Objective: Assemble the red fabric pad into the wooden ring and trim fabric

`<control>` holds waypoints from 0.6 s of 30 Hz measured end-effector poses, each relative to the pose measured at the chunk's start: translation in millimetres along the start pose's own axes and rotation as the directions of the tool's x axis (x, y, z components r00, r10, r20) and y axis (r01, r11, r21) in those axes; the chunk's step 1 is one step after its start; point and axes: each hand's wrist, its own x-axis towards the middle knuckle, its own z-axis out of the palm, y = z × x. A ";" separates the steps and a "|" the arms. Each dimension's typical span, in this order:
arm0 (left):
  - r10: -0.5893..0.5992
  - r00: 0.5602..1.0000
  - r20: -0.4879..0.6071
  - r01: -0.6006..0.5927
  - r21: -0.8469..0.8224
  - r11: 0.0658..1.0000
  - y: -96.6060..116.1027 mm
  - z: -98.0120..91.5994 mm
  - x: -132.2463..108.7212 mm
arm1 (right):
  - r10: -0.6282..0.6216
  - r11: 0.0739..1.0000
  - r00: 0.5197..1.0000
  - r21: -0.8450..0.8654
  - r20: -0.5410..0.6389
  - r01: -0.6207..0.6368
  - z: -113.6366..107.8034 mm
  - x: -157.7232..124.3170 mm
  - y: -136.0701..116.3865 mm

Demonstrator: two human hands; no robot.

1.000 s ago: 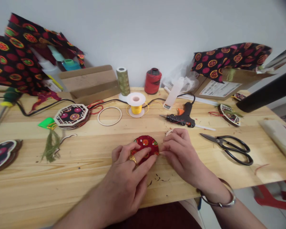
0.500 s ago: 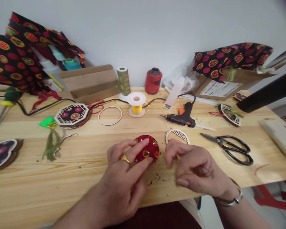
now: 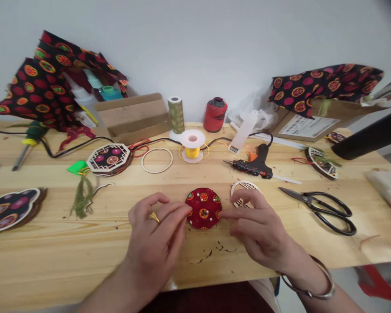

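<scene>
Drawn back, left hand point(image 3: 153, 243) and right hand point(image 3: 263, 230) now pinch the red fabric disc point(image 3: 203, 208) by opposite edges.

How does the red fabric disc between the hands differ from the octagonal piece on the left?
The red fabric disc is round and frameless, with the left hand and right hand at its edges. The octagonal piece has a lattice frame over black fabric and lies untouched. Both lie flat on the table.

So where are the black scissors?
In the head view, the black scissors lie on the table, right of the right hand, nearer the person than the glue gun.
</scene>
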 end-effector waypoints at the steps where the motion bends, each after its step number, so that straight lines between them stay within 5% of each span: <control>1: 0.034 0.999 0.022 -0.033 -0.039 0.999 1.3 0.3 -2.2 | -0.013 1.000 1.000 0.003 0.005 0.013 0.7 -0.3 -0.1; 8: 0.250 0.965 0.073 -0.231 -0.204 0.951 12.1 5.7 -4.9 | 0.005 1.000 1.000 0.005 0.030 -0.005 0.8 -1.5 -0.9; 18: 0.197 0.972 0.126 -0.172 -0.183 0.968 13.3 10.5 -0.6 | 0.011 0.999 0.993 0.033 0.119 -0.015 3.0 -2.7 2.7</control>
